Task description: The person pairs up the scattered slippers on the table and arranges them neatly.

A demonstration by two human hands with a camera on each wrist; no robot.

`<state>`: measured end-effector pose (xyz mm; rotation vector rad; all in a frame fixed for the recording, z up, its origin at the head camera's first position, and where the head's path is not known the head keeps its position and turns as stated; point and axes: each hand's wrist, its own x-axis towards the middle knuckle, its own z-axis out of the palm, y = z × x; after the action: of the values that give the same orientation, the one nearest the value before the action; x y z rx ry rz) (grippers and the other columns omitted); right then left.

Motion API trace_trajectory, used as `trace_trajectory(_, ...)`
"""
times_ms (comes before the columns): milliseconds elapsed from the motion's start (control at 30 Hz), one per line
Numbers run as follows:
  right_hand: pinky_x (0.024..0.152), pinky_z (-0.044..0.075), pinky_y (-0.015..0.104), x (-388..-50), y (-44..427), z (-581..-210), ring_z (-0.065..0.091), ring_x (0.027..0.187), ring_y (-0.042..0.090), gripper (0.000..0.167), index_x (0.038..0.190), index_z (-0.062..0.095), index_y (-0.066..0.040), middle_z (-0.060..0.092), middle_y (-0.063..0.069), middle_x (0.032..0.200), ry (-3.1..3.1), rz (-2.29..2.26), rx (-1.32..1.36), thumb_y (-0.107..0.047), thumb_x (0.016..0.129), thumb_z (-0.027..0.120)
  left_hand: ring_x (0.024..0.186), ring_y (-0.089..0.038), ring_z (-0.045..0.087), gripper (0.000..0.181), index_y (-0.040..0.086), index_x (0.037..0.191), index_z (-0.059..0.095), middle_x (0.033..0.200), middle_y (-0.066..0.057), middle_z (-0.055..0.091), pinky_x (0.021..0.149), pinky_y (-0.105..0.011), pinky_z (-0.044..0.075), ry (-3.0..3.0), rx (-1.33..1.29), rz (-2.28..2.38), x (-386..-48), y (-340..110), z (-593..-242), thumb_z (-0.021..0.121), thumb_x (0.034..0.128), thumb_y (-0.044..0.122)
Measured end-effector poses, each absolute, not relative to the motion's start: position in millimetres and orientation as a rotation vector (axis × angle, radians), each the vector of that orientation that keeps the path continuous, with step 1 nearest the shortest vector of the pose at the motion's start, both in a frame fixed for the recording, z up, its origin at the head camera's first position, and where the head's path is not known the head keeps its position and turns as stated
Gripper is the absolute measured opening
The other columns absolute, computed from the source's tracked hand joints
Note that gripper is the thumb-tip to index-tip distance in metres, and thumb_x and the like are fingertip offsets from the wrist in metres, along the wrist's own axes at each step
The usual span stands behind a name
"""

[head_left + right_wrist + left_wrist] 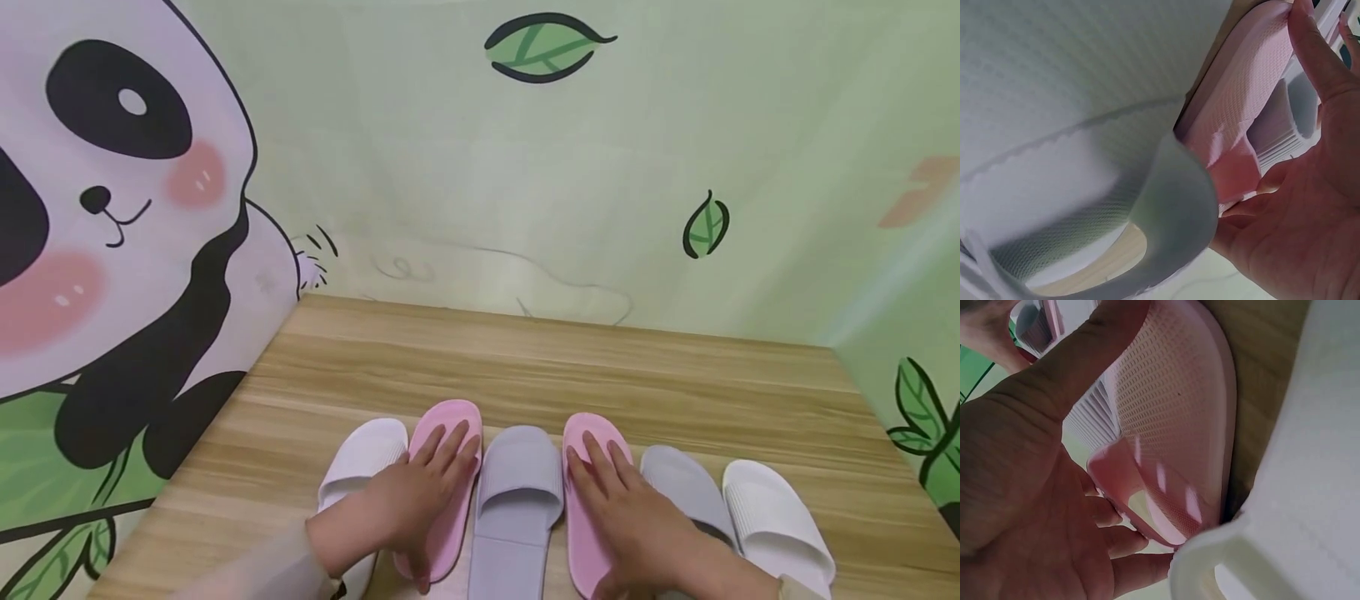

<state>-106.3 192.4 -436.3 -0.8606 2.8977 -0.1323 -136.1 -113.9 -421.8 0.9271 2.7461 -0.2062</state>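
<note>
In the head view my left hand (416, 496) lies over a pink slipper (452, 542), fingers straight across its strap, thumb by its inner sole. My right hand (641, 517) rests likewise on the other pink slipper (587, 546), fingers spread. A grey slipper (522, 479) is between them. The left wrist view has the left hand (1041, 469) touching its pink slipper (1179, 394) with thumb and fingertips. Beside the pink slipper (1241, 81) in the right wrist view, the right hand (1310, 212) also touches it. Palms and fingers partly cover both pink straps.
A white slipper (367, 454) lies at the row's left end; a second grey slipper (678, 479) and another white slipper (776, 508) lie at the right. All lie on a wood-grain surface (525, 358), backed by a pale wall (450, 167) with a panda and leaves.
</note>
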Motion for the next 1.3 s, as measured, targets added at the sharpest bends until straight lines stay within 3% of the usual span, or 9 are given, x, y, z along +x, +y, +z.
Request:
trace_trajectory(367,0.114,0.04,0.066,-124,195,-434,0.019,0.153,0.059,0.16,0.164,0.02,-0.002,0.01,0.029,0.171,2.848,-0.202,-0.771,-0.065,0.041,0.099,0.161,-0.039,0.012,0.166,0.014,0.167,0.009,0.176,-0.015,-0.001,0.11,-0.059,0.048,2.68,0.872,-0.198,-160,-108,-418,0.103,0.0375,0.058)
trace_trajectory(733,0.117,0.036,0.066,-135,193,-432,0.014,0.153,0.06,0.157,0.165,0.016,-0.003,0.006,0.028,0.172,2.793,-0.233,-0.73,-0.061,0.045,0.099,0.161,-0.04,0.01,0.164,0.014,0.168,0.008,0.176,-0.013,-0.003,0.112,-0.062,0.045,2.633,0.842,-0.23,-176,-103,-417,0.104,0.0407,0.054)
trace_trajectory(900,0.117,0.031,0.07,-143,191,-429,0.012,0.149,0.067,0.157,0.167,0.012,-0.007,0.002,0.024,0.173,2.773,-0.246,-0.668,-0.059,0.047,0.099,0.161,-0.041,0.008,0.164,0.014,0.168,0.005,0.176,-0.014,-0.005,0.109,-0.055,0.051,2.613,0.837,-0.314,-187,-99,-415,0.102,0.0436,0.057)
trace_trajectory(1100,0.115,0.033,0.072,-153,191,-428,0.01,0.147,0.07,0.157,0.167,0.009,-0.007,-0.003,0.025,0.173,2.744,-0.275,-0.643,-0.057,0.049,0.1,0.162,-0.041,0.005,0.158,0.013,0.168,0.009,0.176,-0.014,-0.005,0.121,-0.046,0.039,2.582,0.864,-0.402,-199,-93,-412,0.1,0.0481,0.059)
trace_trajectory(1300,0.114,0.036,0.07,-164,195,-426,0.007,0.148,0.07,0.156,0.167,0.005,-0.006,-0.006,0.026,0.173,2.733,-0.285,-0.629,-0.054,0.052,0.1,0.162,-0.037,0.005,0.157,0.015,0.168,0.004,0.176,-0.012,-0.007,0.121,-0.043,0.04,2.584,0.856,-0.464,-211,-87,-410,0.097,0.0517,0.064)
